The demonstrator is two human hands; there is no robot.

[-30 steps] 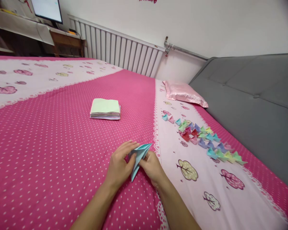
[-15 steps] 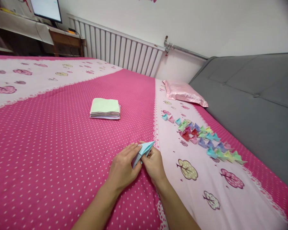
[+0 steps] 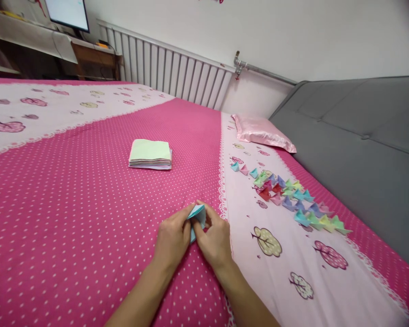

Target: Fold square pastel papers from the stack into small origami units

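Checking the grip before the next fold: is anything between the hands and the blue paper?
Nothing visible. The left hand and right hand both pinch the blue paper directly over the pink bedspread; the paper stack lies well beyond.

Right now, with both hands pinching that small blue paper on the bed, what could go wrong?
The soft pink polka-dot bedspread gives no firm backing, so creases in the light blue folded paper may come out uneven. The left hand and right hand cover most of it, hiding the alignment. The row of small colourful folded paper pieces lies loose nearby and could scatter if brushed.
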